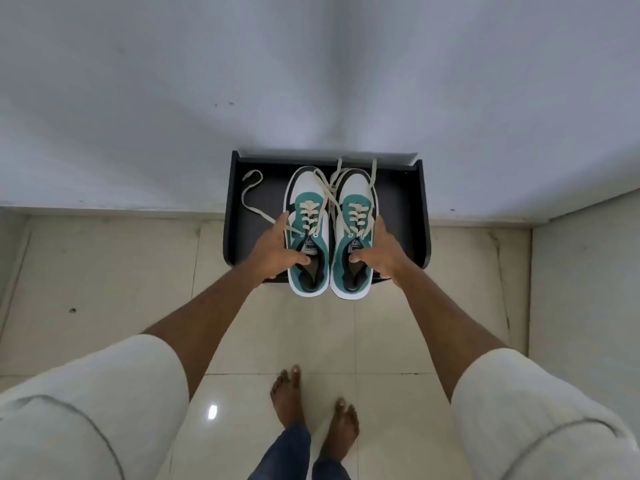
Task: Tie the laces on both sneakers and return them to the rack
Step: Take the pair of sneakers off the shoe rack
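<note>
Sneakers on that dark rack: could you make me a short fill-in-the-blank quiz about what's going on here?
1. Each hand, left hand and right hand, grips one ____.
2. The laces on both shoes are ____.
3. The shoes sit over a dark ____ against the wall.
4. The person's feet are ____.

Missing words: sneaker; untied; rack; bare

light: soft, even | glare: floor tile | edges: fisheye-bent, slightly blurred
</note>
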